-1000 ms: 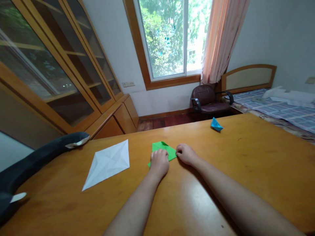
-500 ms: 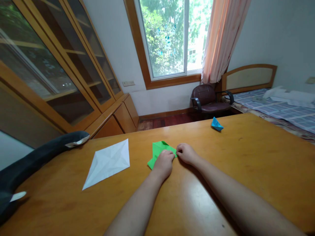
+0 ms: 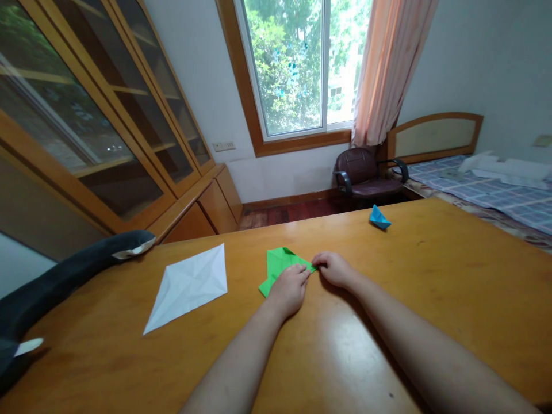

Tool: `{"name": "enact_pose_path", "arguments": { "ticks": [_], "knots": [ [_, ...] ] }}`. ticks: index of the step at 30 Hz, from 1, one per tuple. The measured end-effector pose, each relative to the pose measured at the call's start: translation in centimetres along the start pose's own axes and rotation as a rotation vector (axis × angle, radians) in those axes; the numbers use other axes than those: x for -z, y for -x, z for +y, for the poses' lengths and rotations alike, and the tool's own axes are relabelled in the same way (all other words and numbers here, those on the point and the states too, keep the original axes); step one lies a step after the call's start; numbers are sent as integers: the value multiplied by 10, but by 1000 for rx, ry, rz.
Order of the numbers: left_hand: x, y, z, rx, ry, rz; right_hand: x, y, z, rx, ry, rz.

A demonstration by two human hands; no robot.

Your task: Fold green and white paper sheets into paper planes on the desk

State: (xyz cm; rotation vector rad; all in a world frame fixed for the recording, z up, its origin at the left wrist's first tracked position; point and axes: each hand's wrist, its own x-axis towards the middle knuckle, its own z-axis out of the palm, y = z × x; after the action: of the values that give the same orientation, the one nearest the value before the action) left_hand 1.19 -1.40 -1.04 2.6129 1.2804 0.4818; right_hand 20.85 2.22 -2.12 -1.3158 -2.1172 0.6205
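A partly folded sheet of green paper [image 3: 278, 264] lies on the wooden table in front of me. My left hand [image 3: 290, 287] rests on its lower right part, fingers bent and pressed on the paper, covering some of it. Just to the right, my right hand [image 3: 334, 269] pinches the paper's pointed right corner between thumb and fingers. To the left lies a creased white sheet of paper [image 3: 192, 286], spread flat. A small blue folded paper boat [image 3: 380, 218] stands near the table's far edge, beyond my right hand.
The wooden table [image 3: 452, 287] spans the foreground. A dark, curved object with white parts [image 3: 73, 282] lies along its left side. Past the far edge are a glass-door cabinet [image 3: 142, 103], a brown armchair [image 3: 364, 172] and a bed [image 3: 495, 178].
My right hand has shifted slightly right, and the green paper's right corner now shows as a longer point. My left hand has slid slightly right and down.
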Motion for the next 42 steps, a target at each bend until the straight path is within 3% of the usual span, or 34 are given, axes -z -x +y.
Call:
{"name": "enact_pose_path", "arguments": {
  "ticks": [9,15,26,33,42],
  "knots": [
    [4,-5,1,21,52,10,5,0,-5,-57,103,50],
    [2,-6,-1,38,69,31,3,2,-5,10,86,24],
    [9,-7,-3,23,27,26,2,0,-14,31,262,-81],
    [7,-9,-2,175,-51,100,1,-2,-14,-11,298,-117],
    [7,-9,0,317,-203,77,3,-7,-23,-113,378,-173]
  ]
}}
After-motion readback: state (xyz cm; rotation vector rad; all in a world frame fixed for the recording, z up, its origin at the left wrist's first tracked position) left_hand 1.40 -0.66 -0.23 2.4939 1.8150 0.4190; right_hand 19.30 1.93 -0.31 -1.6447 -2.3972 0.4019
